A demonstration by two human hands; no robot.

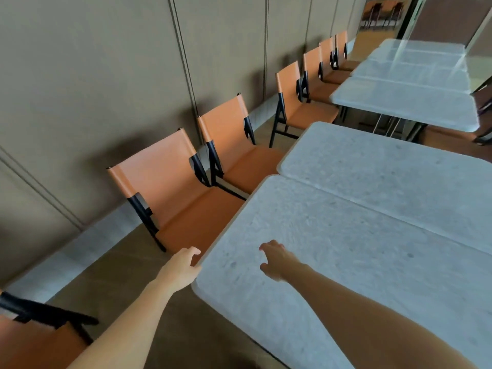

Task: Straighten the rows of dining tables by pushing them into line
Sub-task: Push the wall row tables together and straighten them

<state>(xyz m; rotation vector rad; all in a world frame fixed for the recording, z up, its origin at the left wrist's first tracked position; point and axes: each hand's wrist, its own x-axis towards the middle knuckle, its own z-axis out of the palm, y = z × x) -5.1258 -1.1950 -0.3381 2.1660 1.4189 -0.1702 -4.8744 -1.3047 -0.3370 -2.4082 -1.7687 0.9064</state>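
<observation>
The nearest table (pixel 332 275), a pale grey speckled top with rounded corners, fills the lower right of the view. The left hand (pixel 181 270) is at its left edge near the close corner, thumb against the rim and fingers curled over the side; whether they actually clasp the edge cannot be told, since the rim hides their tips. The right hand (pixel 274 259) is over the tabletop a little in from that edge, fingers loosely bent and holding nothing (it may be touching the surface, but this is not clear).

A second table (pixel 386 177) lies just beyond, their long edges running side by side with only a thin seam between them; its left end sits slightly further right than the near table's. Further back, past a gap of floor, stands another group of tables (pixel 404 102), set edge to edge.

Along the left runs a beige panelled wall (pixel 106 75) with a row of orange chairs (pixel 170 187) backed up to it. Their seats reach to, or under, the tables' left edges, so little room is left on that side. A strip of brown floor (pixel 127 267) lies open before the nearest chair.
</observation>
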